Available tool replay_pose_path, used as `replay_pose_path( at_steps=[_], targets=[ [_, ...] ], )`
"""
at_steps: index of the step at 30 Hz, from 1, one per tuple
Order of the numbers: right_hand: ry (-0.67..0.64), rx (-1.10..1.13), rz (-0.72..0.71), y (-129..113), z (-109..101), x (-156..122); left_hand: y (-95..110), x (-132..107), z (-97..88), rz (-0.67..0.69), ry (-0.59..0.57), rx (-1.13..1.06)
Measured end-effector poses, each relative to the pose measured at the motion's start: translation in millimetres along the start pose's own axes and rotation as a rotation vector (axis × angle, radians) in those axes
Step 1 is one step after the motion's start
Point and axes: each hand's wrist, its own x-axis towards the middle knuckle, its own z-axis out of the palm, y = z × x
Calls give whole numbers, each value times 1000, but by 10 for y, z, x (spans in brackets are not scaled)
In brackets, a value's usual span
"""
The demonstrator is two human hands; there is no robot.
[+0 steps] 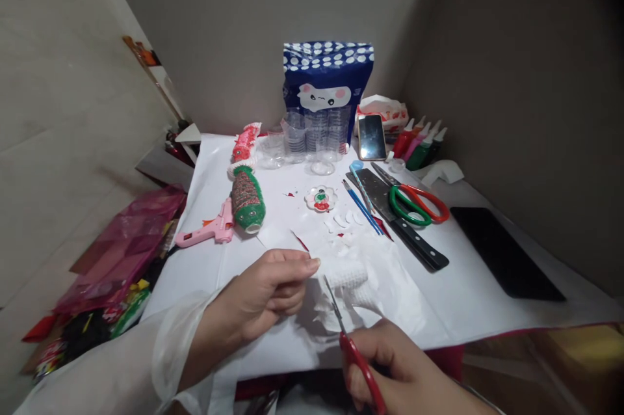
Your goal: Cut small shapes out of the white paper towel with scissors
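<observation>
My left hand (266,294) is curled and pinches a piece of white textured material (347,280) near the table's front edge. My right hand (404,373) grips small red-handled scissors (351,343), their blades pointing up into that white piece. Small white cut-out bits (344,223) lie just beyond it on the white table cover (468,285).
Further back lie a pink glue gun (207,229), a green decorated bottle figure (247,200), a red one (245,142), a small paint palette (320,199), blue brushes (361,205), a large knife (402,223), green-and-red scissors (418,203), paint bottles (420,145), a phone (371,136), clear cups (312,138), a blue bag (327,86) and a black tablet (504,252).
</observation>
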Motion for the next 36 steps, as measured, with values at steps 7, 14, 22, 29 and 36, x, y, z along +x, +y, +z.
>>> replay_pose_path(
  at_steps=[7, 14, 22, 29, 36],
  targets=[
    [-60, -8, -35, -3, 11, 9, 45, -46, 37, 7, 124, 110],
    [-38, 20, -7, 120, -18, 22, 86, -103, 67, -16, 200, 219],
    [-77, 18, 2, 82, -37, 16, 93, -121, 91, -21, 246, 273],
    [-47, 33, -10, 26, -2, 64, 111, -109, 105, -20, 270, 282],
    [-97, 38, 29, -86, -5, 8, 115, -154, 116, -26, 273, 348]
  ],
)
